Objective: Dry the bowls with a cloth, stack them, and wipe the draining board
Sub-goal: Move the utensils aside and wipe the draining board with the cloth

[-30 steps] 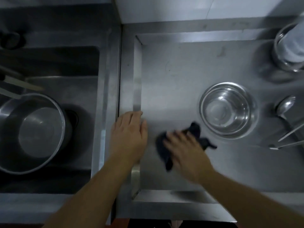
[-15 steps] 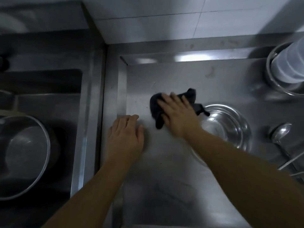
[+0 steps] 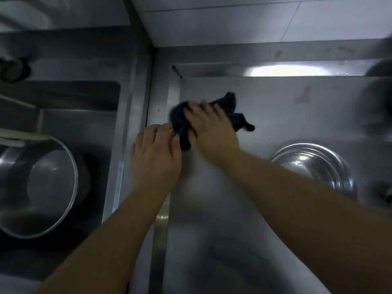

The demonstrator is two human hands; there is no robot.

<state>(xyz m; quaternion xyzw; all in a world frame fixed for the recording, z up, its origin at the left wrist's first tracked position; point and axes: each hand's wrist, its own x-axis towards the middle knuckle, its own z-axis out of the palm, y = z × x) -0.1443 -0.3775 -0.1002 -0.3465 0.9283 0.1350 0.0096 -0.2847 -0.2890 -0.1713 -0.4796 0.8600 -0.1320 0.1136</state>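
A dark cloth (image 3: pixel 230 103) lies bunched on the steel draining board (image 3: pixel 275 102), near its far left corner. My right hand (image 3: pixel 210 128) presses flat on the cloth with fingers spread; it is blurred by motion. My left hand (image 3: pixel 156 155) rests palm down on the board's raised left edge, its fingertips close to the cloth. A shiny steel bowl (image 3: pixel 316 166) stands on the board to the right, partly behind my right forearm.
On the left a sink (image 3: pixel 84 102) holds a large steel pot (image 3: pixel 48 187) and a pale utensil handle (image 3: pixel 23 137). A blurred dark container (image 3: pixel 375 107) stands at the board's far right. A tiled wall (image 3: pixel 254 18) rises behind.
My right hand has slid the cloth from the board's near side, beside the bowl, up and left toward the far left corner. The left hand has stayed on the edge.
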